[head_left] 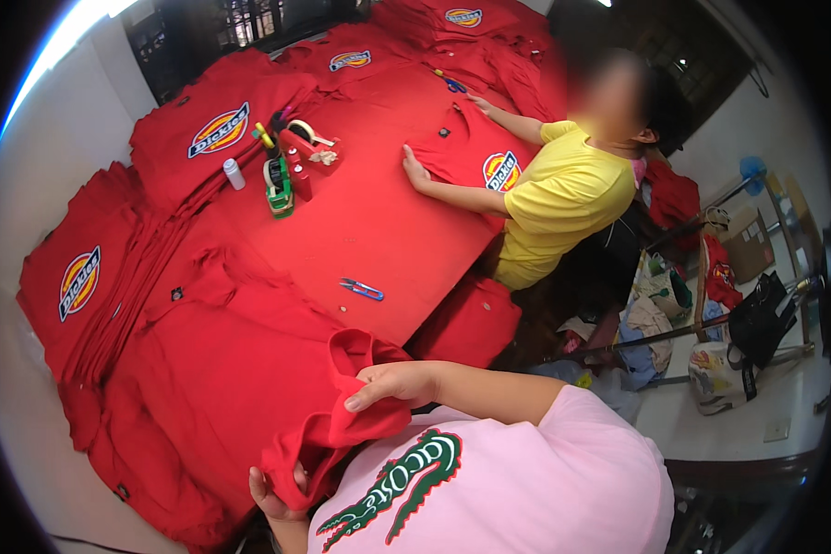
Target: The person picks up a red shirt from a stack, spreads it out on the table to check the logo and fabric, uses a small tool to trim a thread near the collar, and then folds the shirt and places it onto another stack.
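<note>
A plain red shirt (240,342) lies spread across the near left part of the table, its near edge lifted and bunched towards my body. My right hand (397,383) grips that raised edge, thumb on top and fingers behind the cloth. Lower down, my left hand (280,499) is closed on another fold of the same edge, its fingers partly covered by the fabric. Between both hands the cloth hangs in loose folds. Just beyond my right hand, blue thread snips (362,289) rest on the red tabletop (379,240).
Red shirts with a round logo (83,277) are piled along the left and far edges. A green tape dispenser (278,189), a red tape dispenser (319,148) and a white bottle (234,174) stand mid-table. Across from me, a person in yellow (572,185) handles another red shirt (462,138) near scissors (452,83).
</note>
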Demonstrator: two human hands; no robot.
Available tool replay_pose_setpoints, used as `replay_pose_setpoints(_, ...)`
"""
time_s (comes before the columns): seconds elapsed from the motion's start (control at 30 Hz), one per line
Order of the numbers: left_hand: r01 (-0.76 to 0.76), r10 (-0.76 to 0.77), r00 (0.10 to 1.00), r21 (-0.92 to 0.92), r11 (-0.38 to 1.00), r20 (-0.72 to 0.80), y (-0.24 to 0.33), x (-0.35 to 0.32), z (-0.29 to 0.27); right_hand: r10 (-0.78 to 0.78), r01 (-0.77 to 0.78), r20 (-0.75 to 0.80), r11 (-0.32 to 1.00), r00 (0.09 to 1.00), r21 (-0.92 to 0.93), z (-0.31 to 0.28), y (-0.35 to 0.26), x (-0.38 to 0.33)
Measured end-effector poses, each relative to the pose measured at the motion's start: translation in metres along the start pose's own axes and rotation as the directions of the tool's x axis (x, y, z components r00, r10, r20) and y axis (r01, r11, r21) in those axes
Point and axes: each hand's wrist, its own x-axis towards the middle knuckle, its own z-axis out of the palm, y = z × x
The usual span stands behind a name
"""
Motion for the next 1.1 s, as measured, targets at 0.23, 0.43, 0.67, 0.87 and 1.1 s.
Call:
replay_pose_setpoints(0.23, 0.683, -0.381, 0.666, 0.319, 0.657, -0.641, -0.051, -0.020, -0.074, 0.184, -0.228, -0.215, 0.952, 0.959, -0.204, -0.041, 0.080, -0.010)
replay_pose_setpoints(0.43, 0.736, -0.159, 0.512, 0.335, 0.588, -0.844, -0.150, -0.086, -0.157, 0.268, -0.252, -0.211, 0.963, 0.940, 0.100, -0.169, 0.216, -0.060)
replay_pose_setpoints(0.67, 0.602, -0.100, 0.433, 0.205, 0.771, -0.896, -0.195, -0.131, -0.153, 0.185, -0.662, -0.652, 0.408, 0.735, -0.629, -0.214, 0.340, -0.091)
replay_pose_setpoints(0.87, 0.552, -0.067, 0.421, 0.197, 0.810, -0.905, -0.210, -0.149, -0.158, 0.017, -0.421, -0.478, 0.501, 0.878, -0.756, -0.188, 0.341, -0.125)
replay_pose_setpoints(1.1, 0.521, -0.054, 0.434, 0.202, 0.830, -0.899, -0.211, -0.165, -0.155, -0.146, -0.424, -0.459, 0.216, 0.876, -0.879, -0.188, 0.333, -0.117)
